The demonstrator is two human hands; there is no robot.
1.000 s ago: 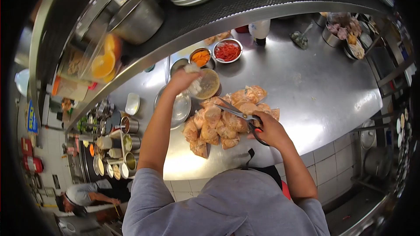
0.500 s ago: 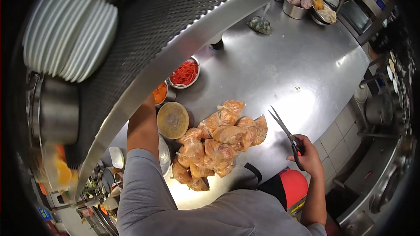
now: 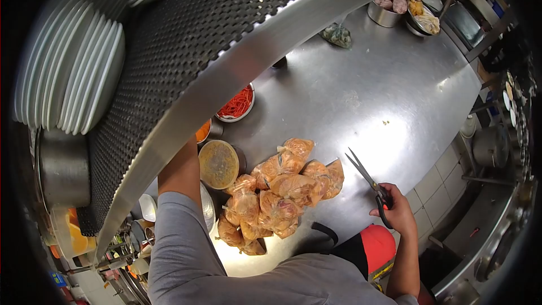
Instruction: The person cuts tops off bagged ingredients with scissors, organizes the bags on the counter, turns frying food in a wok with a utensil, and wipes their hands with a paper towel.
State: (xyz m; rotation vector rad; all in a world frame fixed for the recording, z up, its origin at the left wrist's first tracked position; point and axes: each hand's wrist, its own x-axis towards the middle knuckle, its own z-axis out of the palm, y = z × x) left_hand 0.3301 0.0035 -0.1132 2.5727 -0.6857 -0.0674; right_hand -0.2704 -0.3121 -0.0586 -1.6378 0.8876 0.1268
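Note:
My right hand [image 3: 398, 210] grips a pair of black-handled scissors [image 3: 362, 166] over the table's near right side; the blades point up and left, slightly parted. My left forearm [image 3: 182, 172] reaches under the overhead shelf, which hides the hand. Close to that arm stand a round lidded tub [image 3: 218, 164] with brownish contents, a bowl of red shreds [image 3: 237, 103] and a container of orange pieces [image 3: 203, 131]. Between my arms lies a heap of clear plastic bags [image 3: 279, 195] filled with orange-brown food.
A perforated metal shelf [image 3: 186, 39] crosses the upper left, carrying stacked white plates [image 3: 68, 68] and a metal pot [image 3: 63, 166]. On the steel table [image 3: 333, 101], a bag of dark green contents [image 3: 337, 35] and a pot of meat [image 3: 385, 14] sit at the far end.
The view has shifted slightly, so the shelf and plates appear lower and further left. My right hand still holds the scissors in nearly the same place.

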